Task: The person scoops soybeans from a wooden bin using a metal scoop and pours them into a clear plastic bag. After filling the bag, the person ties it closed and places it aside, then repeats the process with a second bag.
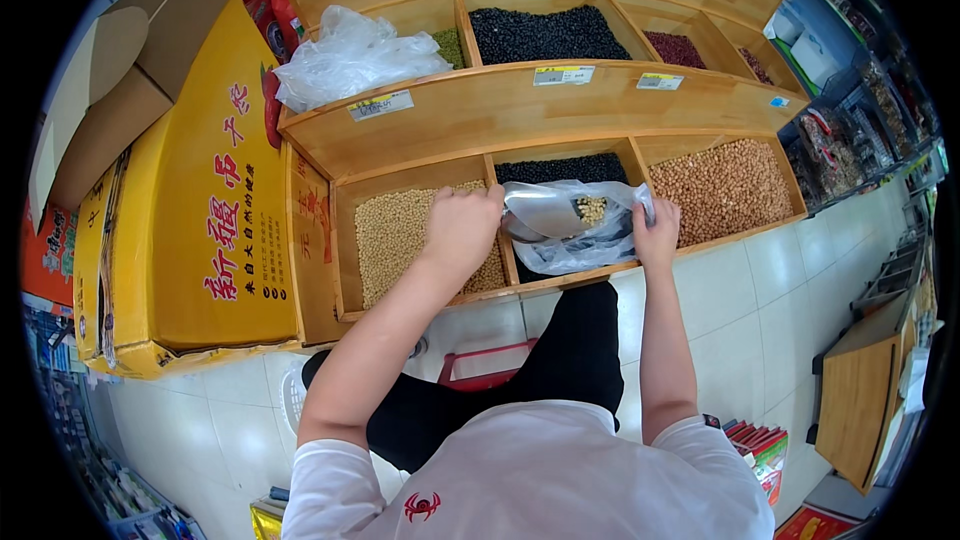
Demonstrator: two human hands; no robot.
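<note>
My left hand (pixel 466 229) grips the handle end of a metal scoop (pixel 541 211), above the divider between two bins. The scoop's blade reaches into the mouth of a clear plastic bag (pixel 574 259). Pale yellow beans (pixel 592 210) show at the scoop's tip, inside the bag; whether they lie on the blade or in the bag I cannot tell. Pinched in my right hand (pixel 656 231) is the bag's right edge. Beneath the bag are black beans (pixel 566 167), partly covered. Pale soybeans (pixel 394 236) fill the bin by my left hand; light-brown peanuts or similar kernels (pixel 724 187) fill the right one.
Behind stands an upper row of wooden bins (pixel 450 101) with black beans (pixel 551 34), red beans (pixel 675 49) and a heap of plastic bags (pixel 352 56). A large yellow carton (pixel 225 240) is at the left. A red frame (pixel 487 364) lies low near my legs.
</note>
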